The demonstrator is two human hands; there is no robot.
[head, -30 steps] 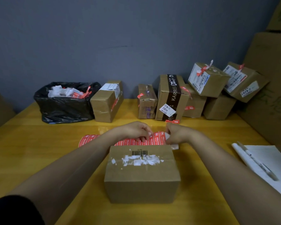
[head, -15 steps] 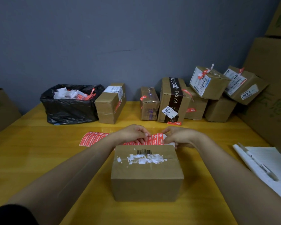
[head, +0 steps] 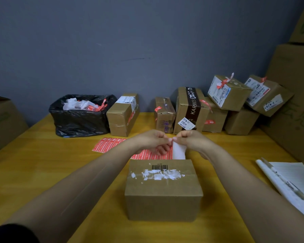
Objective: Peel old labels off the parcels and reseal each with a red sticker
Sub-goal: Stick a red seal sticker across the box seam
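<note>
Two hands meet just past the far edge of the parcel (head: 163, 188), which sits mid-surface (head: 42, 172) with its long axis and torn-label seam running left to right. The left hand (head: 151, 142) and right hand (head: 191, 141) each keep a pinching grip on the lifted white right end of the sticker sheet (head: 111, 146), which lies lengthwise left-right. Bare room spreads left of the parcel. A paper (head: 298, 174) and pen (head: 288, 185) lie near the right edge, and boxes (head: 191, 109) line the far wall.

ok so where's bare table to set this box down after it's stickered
Widest bare table is left of the box, between the sticker sheet and the side carton. Smaller strip right, between parcels and paper. Back edge crowded: bin bag, parcels.
</note>
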